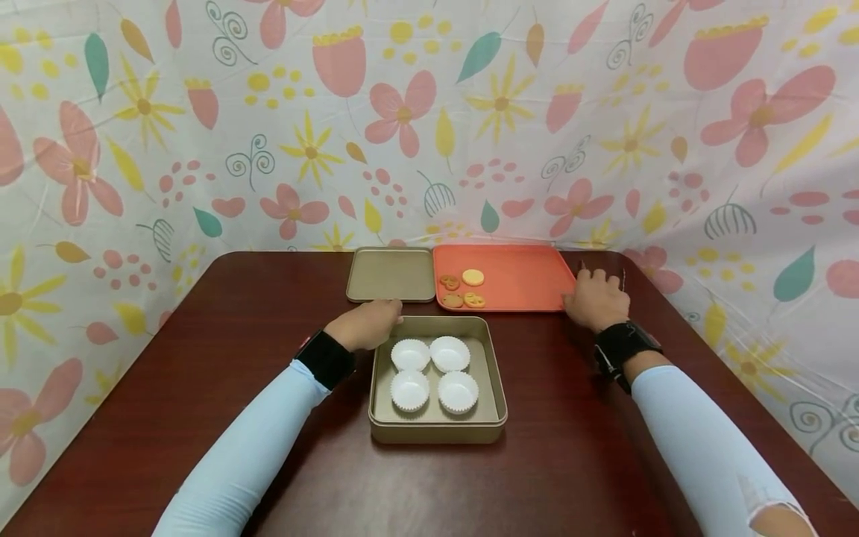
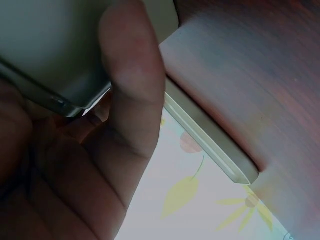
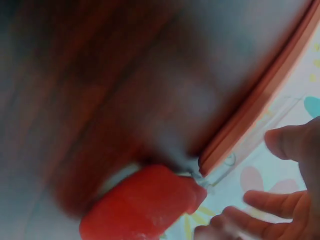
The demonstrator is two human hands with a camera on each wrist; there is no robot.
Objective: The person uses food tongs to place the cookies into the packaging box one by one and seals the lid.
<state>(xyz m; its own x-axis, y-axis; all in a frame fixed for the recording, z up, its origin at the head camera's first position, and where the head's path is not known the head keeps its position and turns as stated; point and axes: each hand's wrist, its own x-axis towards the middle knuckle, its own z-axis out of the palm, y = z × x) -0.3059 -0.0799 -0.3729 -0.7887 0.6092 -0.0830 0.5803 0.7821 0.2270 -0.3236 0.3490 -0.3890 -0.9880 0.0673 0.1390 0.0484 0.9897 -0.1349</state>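
Note:
A square gold-toned baking tin point(image 1: 438, 432) holds several white fluted paper cups point(image 1: 458, 392). My left hand point(image 1: 365, 325) grips the tin's far left corner; in the left wrist view the thumb point(image 2: 132, 80) lies along the tin's wall point(image 2: 50, 45), with the other fingers partly hidden. My right hand point(image 1: 599, 300) is at the right edge of an orange tray point(image 1: 517, 276). In the right wrist view its fingers point(image 3: 270, 202) are spread, with nothing between them. Beside them is a rounded red thing point(image 3: 145, 205) with a shiny end; its kind is unclear.
Several small cookies point(image 1: 473, 277) lie at the orange tray's left end. A flat gold-toned tray point(image 1: 391, 274) adjoins it on the left. Both stand at the far edge of the dark wooden table point(image 1: 268, 313), before a flowered cloth point(image 1: 429, 112).

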